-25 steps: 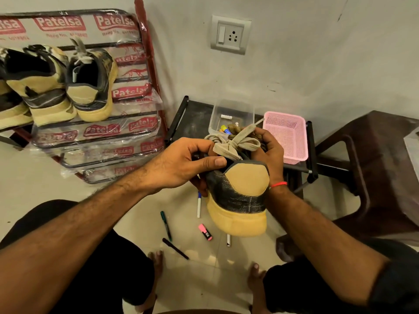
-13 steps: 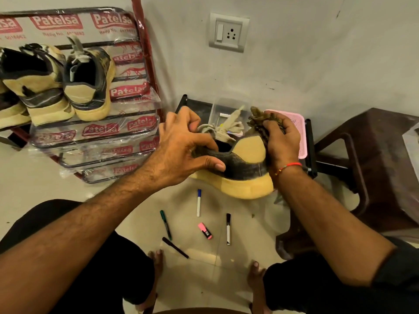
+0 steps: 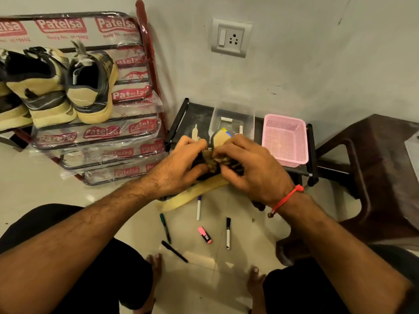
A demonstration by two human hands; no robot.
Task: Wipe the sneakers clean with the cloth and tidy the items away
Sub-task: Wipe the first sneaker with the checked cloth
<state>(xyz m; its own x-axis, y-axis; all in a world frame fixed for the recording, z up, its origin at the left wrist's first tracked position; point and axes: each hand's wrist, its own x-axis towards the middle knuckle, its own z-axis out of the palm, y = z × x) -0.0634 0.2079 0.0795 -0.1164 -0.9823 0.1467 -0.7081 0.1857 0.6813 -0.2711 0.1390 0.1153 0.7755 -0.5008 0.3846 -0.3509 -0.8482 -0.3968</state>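
In the head view, the left hand is gripping the sneaker, fingers curled round its dark upper, and is holding it above the floor in front of the low black stand, the pale sole facing down and toward the camera. The right hand is pinching the brownish cloth and pressing it against the side of the upper. Wiping looks to be under way on this shoe, not finished. Other sneakers are sitting on the plastic-wrapped shoe rack at the left; whether those are already clean I cannot tell. The tidying seems barely begun: markers and a pink highlighter are lying loose on the tiles, while the pink basket and clear tub are waiting on the stand
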